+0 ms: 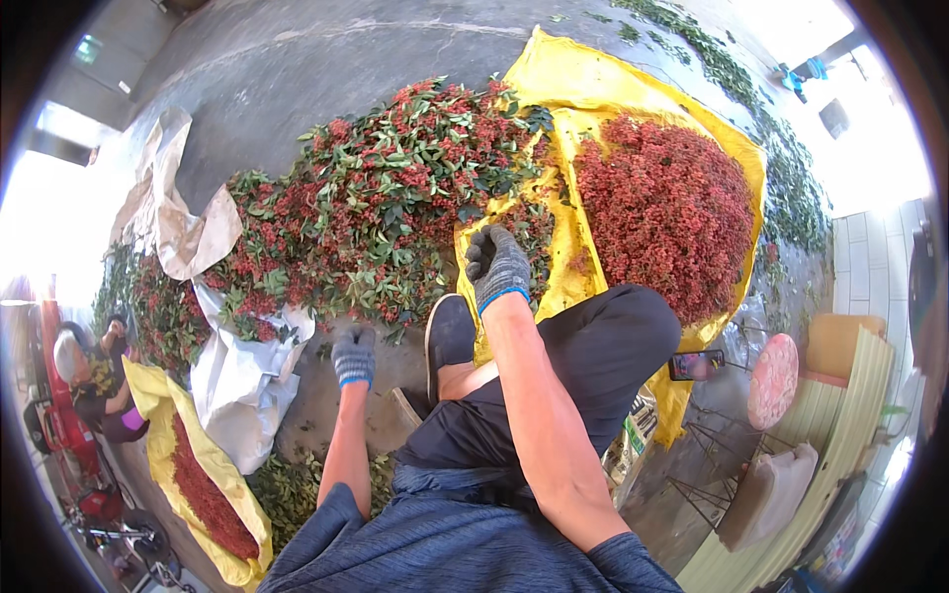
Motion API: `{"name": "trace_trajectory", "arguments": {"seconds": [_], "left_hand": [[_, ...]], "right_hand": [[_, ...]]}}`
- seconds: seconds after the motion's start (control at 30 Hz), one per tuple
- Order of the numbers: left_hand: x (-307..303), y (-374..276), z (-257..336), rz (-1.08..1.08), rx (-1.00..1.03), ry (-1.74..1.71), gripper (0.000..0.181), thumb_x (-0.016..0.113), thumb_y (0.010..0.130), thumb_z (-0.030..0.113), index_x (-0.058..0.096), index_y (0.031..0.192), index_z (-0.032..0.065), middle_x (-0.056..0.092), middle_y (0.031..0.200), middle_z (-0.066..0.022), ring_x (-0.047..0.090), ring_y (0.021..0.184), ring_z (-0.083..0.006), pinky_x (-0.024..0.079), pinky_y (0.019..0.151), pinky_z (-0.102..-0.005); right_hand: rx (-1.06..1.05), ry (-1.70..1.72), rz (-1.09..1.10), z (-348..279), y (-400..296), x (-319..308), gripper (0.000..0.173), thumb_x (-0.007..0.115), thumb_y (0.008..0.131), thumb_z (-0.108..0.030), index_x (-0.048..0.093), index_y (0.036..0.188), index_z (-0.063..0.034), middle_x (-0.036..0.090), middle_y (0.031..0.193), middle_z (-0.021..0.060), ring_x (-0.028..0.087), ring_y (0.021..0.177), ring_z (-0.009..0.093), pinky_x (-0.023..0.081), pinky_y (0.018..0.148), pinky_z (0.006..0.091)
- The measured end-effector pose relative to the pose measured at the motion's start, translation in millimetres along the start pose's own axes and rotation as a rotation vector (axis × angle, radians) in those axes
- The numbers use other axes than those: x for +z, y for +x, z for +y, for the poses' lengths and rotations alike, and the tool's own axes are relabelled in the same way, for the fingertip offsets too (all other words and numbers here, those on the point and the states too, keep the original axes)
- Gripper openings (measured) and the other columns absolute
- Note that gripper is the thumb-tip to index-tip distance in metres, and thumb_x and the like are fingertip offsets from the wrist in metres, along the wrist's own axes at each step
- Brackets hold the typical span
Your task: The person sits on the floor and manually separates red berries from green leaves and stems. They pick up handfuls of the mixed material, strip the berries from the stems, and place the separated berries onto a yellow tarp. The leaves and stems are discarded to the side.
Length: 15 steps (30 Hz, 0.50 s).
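Observation:
My left hand point(353, 356), in a grey knit glove with a blue cuff, is low over the concrete floor beside the near edge of a heap of leafy Sichuan pepper sprigs point(385, 178). Its fingers point away from me, and whatever they may hold is hidden. In a matching glove, my right hand point(500, 268) hovers above the left edge of a yellow woven sheet point(586, 70). Its fingers are curled, with nothing plainly visible in them. To its right, a large mound of stripped red pepper clusters point(663, 215) rests on the sheet.
At left a person point(96, 385) sits by a yellow sack point(256, 519) holding red clusters. A white sheet point(245, 378) lies between us. On the right are a phone point(697, 365), a round pink stool seat point(773, 382) and a cushion point(767, 497). Leaves point(793, 178) litter the floor beyond.

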<state>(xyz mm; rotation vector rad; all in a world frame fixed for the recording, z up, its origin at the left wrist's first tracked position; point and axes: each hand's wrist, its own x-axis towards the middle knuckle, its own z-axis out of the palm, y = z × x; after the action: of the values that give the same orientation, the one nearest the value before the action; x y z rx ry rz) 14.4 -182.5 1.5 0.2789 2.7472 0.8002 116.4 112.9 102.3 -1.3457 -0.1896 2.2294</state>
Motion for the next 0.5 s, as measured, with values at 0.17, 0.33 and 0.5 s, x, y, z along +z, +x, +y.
{"name": "trace_trajectory", "arguments": {"seconds": [0.17, 0.33, 0.5], "left_hand": [[17.2, 30.6, 39.7, 0.187, 0.228, -0.058, 0.035, 0.074, 0.08, 0.023, 0.069, 0.108, 0.0017, 0.069, 0.103, -0.0187, 0.066, 0.097, -0.0304, 0.051, 0.087, -0.0379], [44.0, 54.4, 76.5, 0.364, 0.382, 0.119, 0.057, 0.079, 0.072, 0.024, 0.062, 0.123, 0.0057, 0.059, 0.123, -0.0217, 0.059, 0.111, -0.0355, 0.048, 0.094, -0.0416], [65.4, 89.8, 78.3, 0.218, 0.206, 0.184, 0.057, 0.077, 0.073, 0.02, 0.06, 0.126, 0.0059, 0.057, 0.127, -0.0222, 0.058, 0.113, -0.0382, 0.047, 0.099, -0.0416]], "right_hand": [[-0.006, -0.109, 0.014, 26.9, 10.1, 12.3, 0.011, 0.056, 0.093, -0.021, 0.06, 0.094, -0.011, 0.065, 0.073, 0.004, 0.057, 0.049, 0.015, 0.038, 0.038, 0.0277], [0.003, -0.222, 0.05, 46.2, 27.0, 18.9, 0.018, 0.059, 0.091, -0.025, 0.064, 0.086, -0.0088, 0.067, 0.072, 0.0049, 0.058, 0.047, 0.015, 0.04, 0.039, 0.0291], [0.002, -0.247, 0.04, 55.9, 21.9, 21.8, 0.022, 0.061, 0.088, -0.028, 0.067, 0.078, -0.0094, 0.066, 0.065, 0.0047, 0.061, 0.051, 0.016, 0.043, 0.043, 0.0302]]}}
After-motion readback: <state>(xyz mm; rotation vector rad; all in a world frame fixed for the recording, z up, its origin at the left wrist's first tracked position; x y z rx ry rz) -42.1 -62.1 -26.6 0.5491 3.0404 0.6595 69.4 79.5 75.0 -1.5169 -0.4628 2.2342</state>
